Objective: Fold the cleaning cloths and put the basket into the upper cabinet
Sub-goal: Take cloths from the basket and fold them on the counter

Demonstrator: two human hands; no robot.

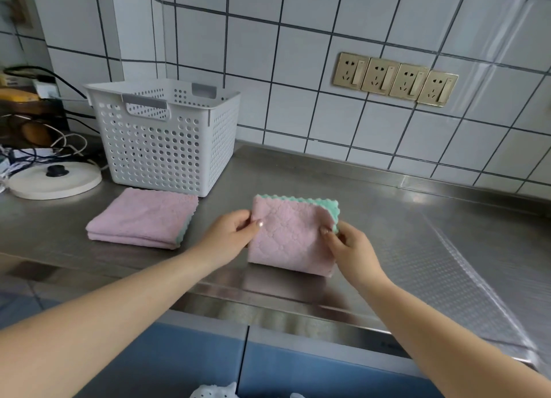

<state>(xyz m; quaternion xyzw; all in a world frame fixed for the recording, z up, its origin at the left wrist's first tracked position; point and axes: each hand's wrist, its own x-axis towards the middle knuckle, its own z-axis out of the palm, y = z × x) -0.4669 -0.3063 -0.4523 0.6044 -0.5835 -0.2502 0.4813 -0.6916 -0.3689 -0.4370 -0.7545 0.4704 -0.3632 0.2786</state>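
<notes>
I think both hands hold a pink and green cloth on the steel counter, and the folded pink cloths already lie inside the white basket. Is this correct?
Not quite. In the head view the folded pink cloths lie on the steel counter in front of the white basket, not inside it. The rest holds: the left hand and right hand both pinch the pink and green cloth on the counter.

Four brass sockets [395, 80] are set in the tiled wall [298, 54]. A round white lid [55, 182] and tangled cables [59, 147] are seen at the counter's [417, 233] left end.
</notes>
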